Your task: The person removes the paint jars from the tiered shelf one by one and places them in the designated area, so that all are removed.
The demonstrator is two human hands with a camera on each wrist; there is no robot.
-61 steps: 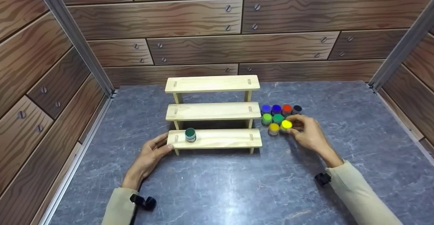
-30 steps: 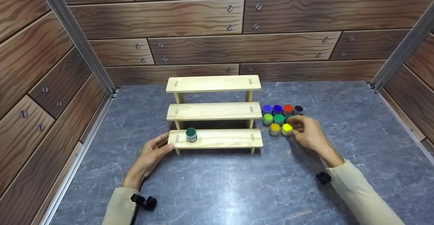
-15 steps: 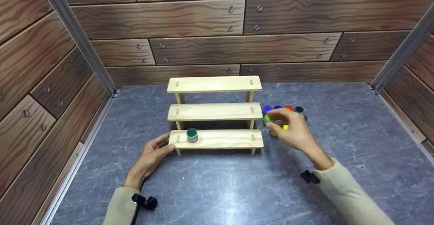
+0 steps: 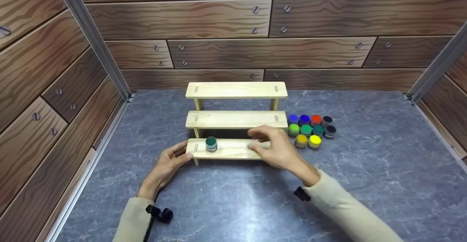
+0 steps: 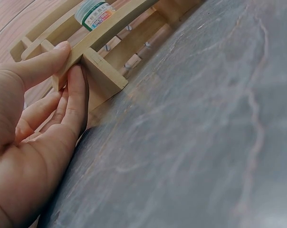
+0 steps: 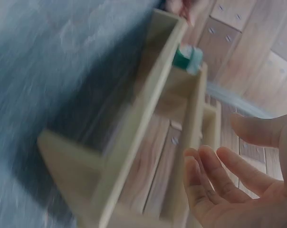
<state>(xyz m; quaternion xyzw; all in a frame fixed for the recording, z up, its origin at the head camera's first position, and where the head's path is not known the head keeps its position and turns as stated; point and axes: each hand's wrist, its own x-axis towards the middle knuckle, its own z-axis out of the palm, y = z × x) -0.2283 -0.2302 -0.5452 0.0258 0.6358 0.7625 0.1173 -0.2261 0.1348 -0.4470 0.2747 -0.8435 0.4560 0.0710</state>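
Observation:
My left hand (image 4: 166, 167) pinches the left end of the bottom shelf of a three-step wooden stand (image 4: 233, 119). In the left wrist view its thumb (image 5: 58, 54) lies on top of the board and the fingers are beneath it. Toward that end stands a dark green paint jar (image 4: 211, 144), which shows a printed label (image 5: 98, 16) in the left wrist view. My right hand (image 4: 279, 150) is over the right half of the bottom shelf, to the right of the jar. In the right wrist view, thumb and fingers (image 6: 224, 178) are apart with nothing between them.
Right of the stand, several paint jars (image 4: 305, 130) are grouped in rows on the grey marbled table (image 4: 219, 202). A yellow jar (image 4: 314, 142) and an ochre jar (image 4: 301, 141) form the front row. Wood-patterned panels (image 4: 219, 52) enclose the back and sides.
My right hand has let go of the yellow jar beside the ochre one and moved left over the bottom shelf. The left hand keeps its hold on the stand.

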